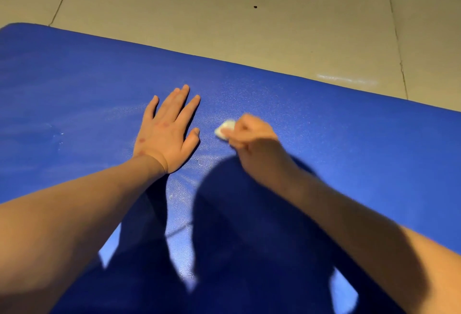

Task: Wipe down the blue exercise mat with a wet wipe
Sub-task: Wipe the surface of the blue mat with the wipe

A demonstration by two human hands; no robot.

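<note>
The floor [274, 26] is pale tile and runs along the far side of the scene. The mat [349, 154] lies flat on it and fills most of the view, its far edge crossing from upper left to right, with a rounded corner at upper left. The mat looks soft, flexible and lightly textured; it probably shifts or ripples under a sideways rub unless it is pinned. The left hand [166, 130] rests flat on the mat, fingers straight and spread, holding nothing. The right hand [252, 136] is blurred, its fingers curled around the wipe [224, 130], a small white wad pressed to the mat just beside the left thumb. The wipe is judged light, limp and damp; bunch it under the fingertips. Open mat extends to the right and toward the far edge. Dark shadows cover the near portion.
</note>
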